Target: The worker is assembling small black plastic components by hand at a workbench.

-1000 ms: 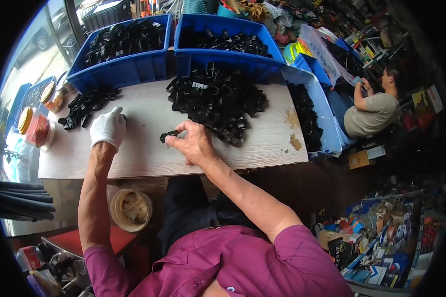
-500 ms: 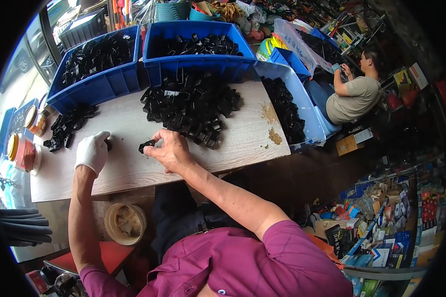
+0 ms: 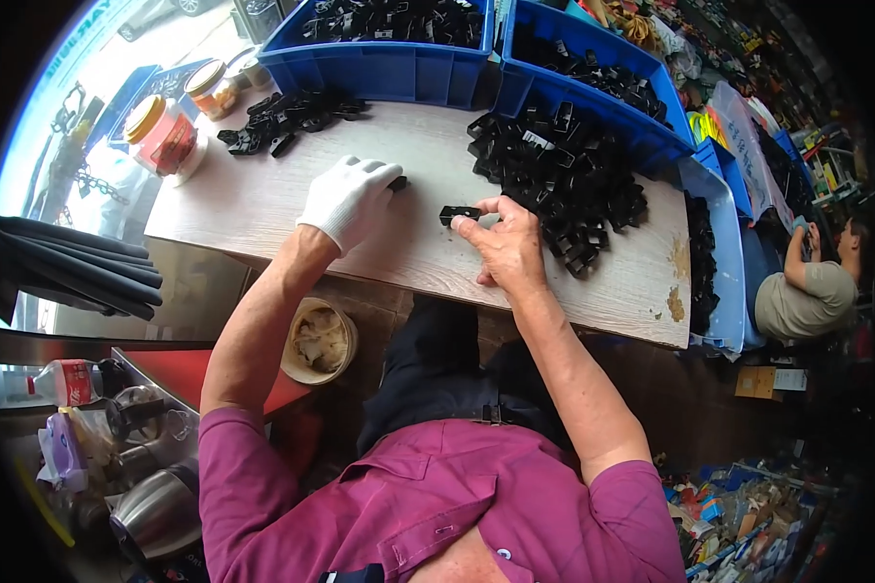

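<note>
My left hand, in a white glove, is over the middle of the table with its fingers closed on a small black part, mostly hidden behind the fingertips. To its right, my bare right hand pinches a black plastic clip-like piece between thumb and fingers, held level just above the tabletop. Close beyond the right hand rises a heap of similar black pieces. A smaller group of black parts lies at the far left, beyond the gloved hand.
Blue bins of black parts line the table's far edge. Lidded jars stand at its left end. A round tub sits below the near edge. At far right is a co-worker beside a pale blue bin.
My view has swung left, so the table and both hands appear farther right. The clip-like piece in my right hand now lies more level. Both hands keep their holds.
</note>
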### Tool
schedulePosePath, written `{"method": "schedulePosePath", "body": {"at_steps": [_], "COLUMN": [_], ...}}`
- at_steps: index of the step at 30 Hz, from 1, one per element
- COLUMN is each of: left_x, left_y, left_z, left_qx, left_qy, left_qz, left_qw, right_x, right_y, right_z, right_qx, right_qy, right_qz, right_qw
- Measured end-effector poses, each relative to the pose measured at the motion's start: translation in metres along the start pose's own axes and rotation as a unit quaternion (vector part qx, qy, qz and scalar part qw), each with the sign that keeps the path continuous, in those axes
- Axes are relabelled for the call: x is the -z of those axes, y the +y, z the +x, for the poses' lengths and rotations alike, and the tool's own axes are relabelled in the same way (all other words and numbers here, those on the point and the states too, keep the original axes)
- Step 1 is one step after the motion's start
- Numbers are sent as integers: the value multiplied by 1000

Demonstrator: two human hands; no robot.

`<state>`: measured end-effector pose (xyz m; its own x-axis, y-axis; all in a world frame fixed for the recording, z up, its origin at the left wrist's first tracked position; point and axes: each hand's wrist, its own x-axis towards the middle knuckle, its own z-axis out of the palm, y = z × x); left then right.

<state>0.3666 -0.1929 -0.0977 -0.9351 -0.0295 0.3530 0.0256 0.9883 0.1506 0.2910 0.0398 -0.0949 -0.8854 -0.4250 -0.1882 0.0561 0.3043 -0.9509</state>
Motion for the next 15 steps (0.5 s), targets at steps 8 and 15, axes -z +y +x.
{"method": "schedulePosePath", "body": {"at_steps": [8, 15], "left_x": [-8, -18], "left_y": [37, 47], "left_z": [-2, 11], "left_qx": [25, -52], "left_qy": [82, 20], "left_qz": [-269, -304], "left_qw": [959, 951], "right_x": [0, 1], "right_y": [-4, -4], "right_z": [-1, 0], "right_qx": [-8, -9], "right_qy": [5, -15], "right_qz": [-22, -22], "right_qw": [1000, 1000]}}
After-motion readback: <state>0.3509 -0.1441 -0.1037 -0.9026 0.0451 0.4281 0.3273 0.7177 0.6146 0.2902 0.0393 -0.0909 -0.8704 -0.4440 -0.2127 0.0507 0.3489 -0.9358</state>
